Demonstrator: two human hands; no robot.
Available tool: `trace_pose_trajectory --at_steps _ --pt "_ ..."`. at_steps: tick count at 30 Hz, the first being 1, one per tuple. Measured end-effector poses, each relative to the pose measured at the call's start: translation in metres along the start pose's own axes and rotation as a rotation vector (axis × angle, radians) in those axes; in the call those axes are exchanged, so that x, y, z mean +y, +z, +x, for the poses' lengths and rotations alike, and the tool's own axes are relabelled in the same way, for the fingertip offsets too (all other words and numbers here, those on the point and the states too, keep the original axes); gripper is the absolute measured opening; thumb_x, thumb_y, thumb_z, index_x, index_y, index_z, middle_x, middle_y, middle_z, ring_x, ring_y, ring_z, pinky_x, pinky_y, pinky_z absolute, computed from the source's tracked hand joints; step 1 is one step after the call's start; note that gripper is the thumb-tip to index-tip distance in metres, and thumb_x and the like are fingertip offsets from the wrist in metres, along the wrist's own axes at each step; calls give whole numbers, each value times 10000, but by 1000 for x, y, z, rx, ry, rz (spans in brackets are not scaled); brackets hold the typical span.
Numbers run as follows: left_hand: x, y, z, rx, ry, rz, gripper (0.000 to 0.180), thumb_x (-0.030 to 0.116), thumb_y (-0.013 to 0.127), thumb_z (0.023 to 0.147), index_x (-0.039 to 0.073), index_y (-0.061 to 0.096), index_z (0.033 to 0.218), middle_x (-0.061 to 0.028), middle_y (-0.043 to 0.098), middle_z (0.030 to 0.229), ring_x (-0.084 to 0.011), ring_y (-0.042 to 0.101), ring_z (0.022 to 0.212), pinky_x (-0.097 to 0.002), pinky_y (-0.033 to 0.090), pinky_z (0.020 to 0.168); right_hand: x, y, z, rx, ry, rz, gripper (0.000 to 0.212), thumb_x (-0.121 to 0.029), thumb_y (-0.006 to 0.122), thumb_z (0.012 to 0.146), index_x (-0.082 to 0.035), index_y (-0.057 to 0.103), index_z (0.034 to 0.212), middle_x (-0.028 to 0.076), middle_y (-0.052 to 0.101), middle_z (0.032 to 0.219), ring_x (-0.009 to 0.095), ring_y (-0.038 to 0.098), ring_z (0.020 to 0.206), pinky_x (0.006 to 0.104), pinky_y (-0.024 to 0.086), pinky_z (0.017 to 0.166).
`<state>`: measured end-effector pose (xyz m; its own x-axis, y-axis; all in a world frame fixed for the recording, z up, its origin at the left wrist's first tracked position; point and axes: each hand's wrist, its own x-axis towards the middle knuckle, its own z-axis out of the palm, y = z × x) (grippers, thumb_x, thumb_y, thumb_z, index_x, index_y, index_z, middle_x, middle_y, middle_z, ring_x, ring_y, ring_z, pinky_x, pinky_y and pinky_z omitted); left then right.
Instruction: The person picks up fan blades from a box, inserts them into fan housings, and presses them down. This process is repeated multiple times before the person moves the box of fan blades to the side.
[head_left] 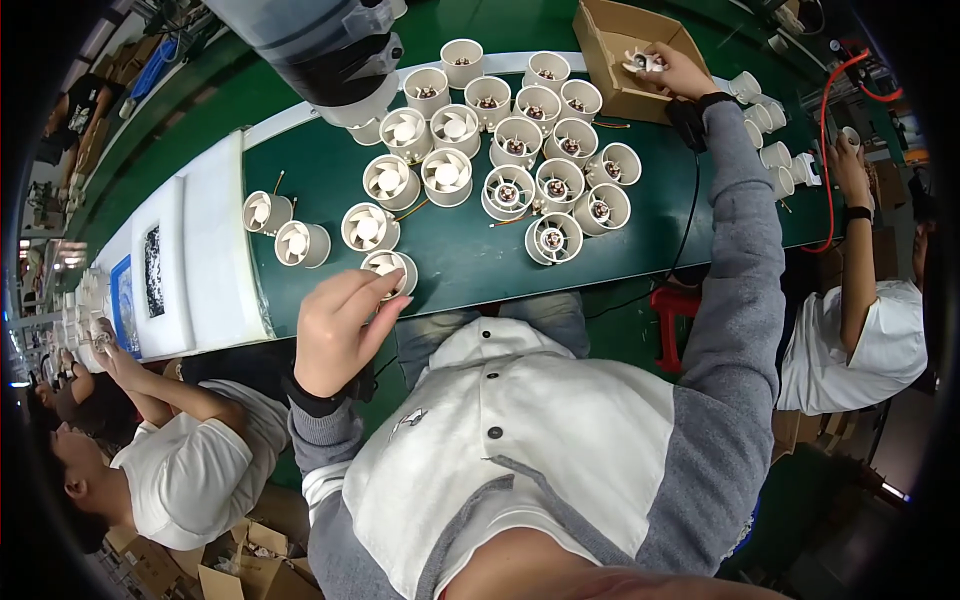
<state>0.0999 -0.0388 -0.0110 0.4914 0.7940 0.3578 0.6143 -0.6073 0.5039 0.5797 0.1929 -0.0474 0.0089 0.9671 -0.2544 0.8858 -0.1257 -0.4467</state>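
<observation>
Green workbench [310, 170], the largest element before us, carrying a cluster of white cylindrical housings [516, 140]; at its far side, an open cardboard box [603, 55]. Left hand [342, 318]: thumb and forefinger slightly parted at the nearest housing [384, 261]; whether they grip it, I cannot tell. Right hand [682, 74]: at the box, fingers closed on a white bladed wheel [645, 62].

We have our left hand [345, 325] just left of the frame's centre, its fingertips over a white fan cup [383, 263] near the edge of the green surface [320, 180]. At upper right, our right hand [675, 72] grips a white fan wheel [645, 62] by an open cardboard box [640, 103]. Between them, we see white housings [515, 140] clustered across the upper middle; co-workers [200, 460] sit at lower left and far right.
</observation>
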Motion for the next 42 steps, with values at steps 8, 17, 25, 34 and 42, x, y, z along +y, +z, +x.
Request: trace_pose_trajectory --at_steps 8,17,25,34,42 --pt "24 28 12 159 67 -205 383 50 746 658 16 640 1024 -124 612 1004 -247 601 801 -311 480 650 -79 9 -137 -48 -618 1057 503 -206 608 861 -53 385 1286 91 542 1058 138 578 806 227 465 519" --pt "26 56 27 186 163 -532 455 49 744 663 -6 610 1094 -174 572 1144 -288 594 966 -341 488 785 -154 151 -229 -747 -362 1469 549 -162 627 854 -29 345 1306 101 533 1074 152 587 798 245 487 563" --pt "5 49 -29 177 -119 -407 447 64 741 654 -3 617 1079 -160 574 1106 -292 591 942 -346 489 783 -182 211 -244 -697 -249 1434 494 -97 614 863 -78 376 1295 79 531 1051 123 583 801 228 488 626" --pt "2 78 -41 -71 -122 8 413 48 698 666 -1 593 1063 -146 529 1061 -293 521 920 -358 466 766 -176 232 -248 216 -641 244 494 -40 726 715 -67 509 1158 75 564 948 173 592 706 258 485 563" --pt "-2 91 -28 -42 26 368 311 105 622 745 -10 603 1034 -139 509 1057 -260 488 980 -311 456 756 -175 236 -249 301 -478 224 306 -21 709 704 -36 606 992 71 555 1025 197 587 684 301 486 571"
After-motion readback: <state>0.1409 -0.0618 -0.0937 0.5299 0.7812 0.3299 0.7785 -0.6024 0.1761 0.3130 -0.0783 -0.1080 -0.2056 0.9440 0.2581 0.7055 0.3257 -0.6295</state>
